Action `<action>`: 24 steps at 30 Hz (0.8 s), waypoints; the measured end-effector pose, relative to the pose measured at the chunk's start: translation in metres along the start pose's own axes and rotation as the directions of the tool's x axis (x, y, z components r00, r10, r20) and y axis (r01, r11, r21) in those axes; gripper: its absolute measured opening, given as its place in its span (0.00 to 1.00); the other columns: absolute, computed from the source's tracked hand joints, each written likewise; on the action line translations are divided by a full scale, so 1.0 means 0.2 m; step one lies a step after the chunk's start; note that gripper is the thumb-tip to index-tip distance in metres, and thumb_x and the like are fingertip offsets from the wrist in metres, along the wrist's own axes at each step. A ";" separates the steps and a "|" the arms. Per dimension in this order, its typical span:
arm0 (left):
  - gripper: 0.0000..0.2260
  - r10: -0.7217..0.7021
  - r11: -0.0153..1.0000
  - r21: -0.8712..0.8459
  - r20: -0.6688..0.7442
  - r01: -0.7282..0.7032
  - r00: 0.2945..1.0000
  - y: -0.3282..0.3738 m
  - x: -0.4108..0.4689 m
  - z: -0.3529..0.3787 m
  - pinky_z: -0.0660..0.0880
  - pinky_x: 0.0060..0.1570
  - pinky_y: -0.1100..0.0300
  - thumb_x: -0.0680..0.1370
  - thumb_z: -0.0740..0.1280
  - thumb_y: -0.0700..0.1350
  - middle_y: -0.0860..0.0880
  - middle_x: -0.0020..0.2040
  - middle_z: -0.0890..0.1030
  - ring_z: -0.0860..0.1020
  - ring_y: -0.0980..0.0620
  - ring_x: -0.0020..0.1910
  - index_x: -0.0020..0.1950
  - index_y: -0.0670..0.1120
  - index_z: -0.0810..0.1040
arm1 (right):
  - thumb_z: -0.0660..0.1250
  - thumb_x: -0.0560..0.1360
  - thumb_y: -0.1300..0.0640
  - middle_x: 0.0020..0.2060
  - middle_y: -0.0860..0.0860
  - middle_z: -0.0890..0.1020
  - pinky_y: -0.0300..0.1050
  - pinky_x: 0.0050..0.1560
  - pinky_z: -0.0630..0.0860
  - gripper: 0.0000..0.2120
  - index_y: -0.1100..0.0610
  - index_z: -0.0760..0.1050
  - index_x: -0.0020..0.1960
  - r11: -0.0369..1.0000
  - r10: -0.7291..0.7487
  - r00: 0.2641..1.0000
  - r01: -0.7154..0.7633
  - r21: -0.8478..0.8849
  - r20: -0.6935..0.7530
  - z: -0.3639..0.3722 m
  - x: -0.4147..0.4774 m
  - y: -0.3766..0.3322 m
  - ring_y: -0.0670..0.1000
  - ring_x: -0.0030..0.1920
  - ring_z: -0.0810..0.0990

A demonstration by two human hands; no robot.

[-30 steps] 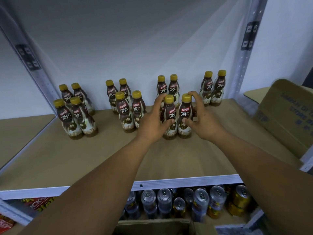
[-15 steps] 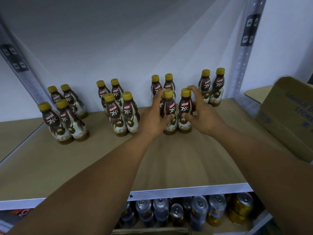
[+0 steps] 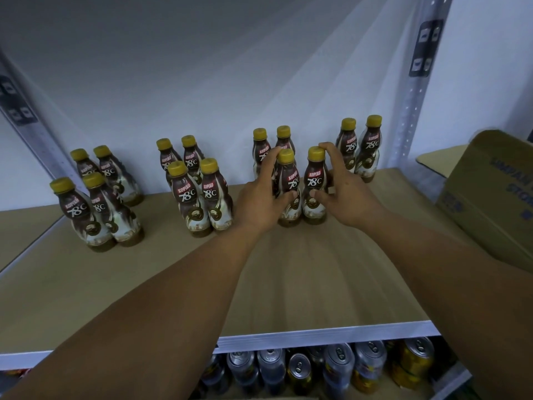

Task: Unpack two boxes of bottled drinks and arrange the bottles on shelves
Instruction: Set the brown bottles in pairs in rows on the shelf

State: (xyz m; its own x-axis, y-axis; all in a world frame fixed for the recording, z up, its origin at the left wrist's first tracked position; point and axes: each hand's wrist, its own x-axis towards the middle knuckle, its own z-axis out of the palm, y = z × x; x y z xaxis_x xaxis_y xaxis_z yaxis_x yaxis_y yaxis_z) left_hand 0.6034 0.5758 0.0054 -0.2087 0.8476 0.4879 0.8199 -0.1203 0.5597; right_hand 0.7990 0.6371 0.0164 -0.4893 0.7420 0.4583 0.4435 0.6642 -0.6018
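Several brown Kopiko 78°C bottles with yellow caps stand in pairs on the tan shelf point(image 3: 302, 278). My left hand point(image 3: 261, 197) grips the left bottle point(image 3: 288, 180) of the front middle pair, thumb across its label and fingers behind it. My right hand point(image 3: 343, 194) grips the right bottle point(image 3: 315, 180) of that pair, index finger over the cap and thumb on the lower label. Both bottles stand upright on the shelf, side by side. Two more bottles point(image 3: 261, 140) stand right behind them.
A group of bottles point(image 3: 98, 203) stands at the far left, another group point(image 3: 196, 183) left of centre, a pair point(image 3: 360, 145) at the back right. A cardboard box point(image 3: 490, 197) sits at the right. Drink cans point(image 3: 340, 368) fill the shelf below. Metal uprights point(image 3: 418, 82) frame the shelf.
The view has shifted slightly. My hands stay on the same two front bottles, and my left thumb now lies across the left bottle's label.
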 end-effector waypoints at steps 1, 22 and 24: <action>0.43 0.005 1.000 0.004 0.000 -0.005 1.000 0.00 0.00 0.00 0.82 0.45 0.47 0.77 0.74 0.52 0.46 0.49 0.85 0.83 0.47 0.40 0.77 0.69 0.44 | 0.72 0.78 0.57 0.54 0.51 0.83 0.53 0.50 0.82 0.44 0.41 0.45 0.80 1.000 0.001 1.000 -0.001 -0.007 -0.001 0.00 0.00 0.00 0.49 0.47 0.83; 0.43 0.017 0.998 -0.059 0.009 -0.016 1.000 -0.03 0.02 0.01 0.82 0.51 0.46 0.77 0.74 0.53 0.47 0.58 0.85 0.85 0.47 0.48 0.78 0.70 0.45 | 0.72 0.78 0.56 0.55 0.50 0.83 0.50 0.53 0.81 0.44 0.39 0.45 0.80 1.000 0.008 1.000 -0.008 0.004 -0.026 0.01 0.01 0.02 0.48 0.48 0.83; 0.43 0.019 0.998 -0.066 0.015 -0.018 1.000 -0.03 0.02 0.00 0.82 0.50 0.46 0.77 0.74 0.53 0.46 0.57 0.85 0.85 0.47 0.47 0.78 0.70 0.45 | 0.72 0.78 0.56 0.54 0.50 0.84 0.51 0.51 0.81 0.44 0.39 0.45 0.80 1.000 0.012 1.000 -0.013 -0.007 -0.026 0.01 0.01 0.01 0.49 0.46 0.84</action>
State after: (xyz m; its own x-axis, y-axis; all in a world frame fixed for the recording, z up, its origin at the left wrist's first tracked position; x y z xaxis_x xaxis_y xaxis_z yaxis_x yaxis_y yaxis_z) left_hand 0.5973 0.5796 0.0030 -0.1853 0.8526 0.4887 0.7867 -0.1693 0.5937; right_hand 0.7972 0.6392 0.0140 -0.4644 0.7522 0.4674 0.4549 0.6554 -0.6029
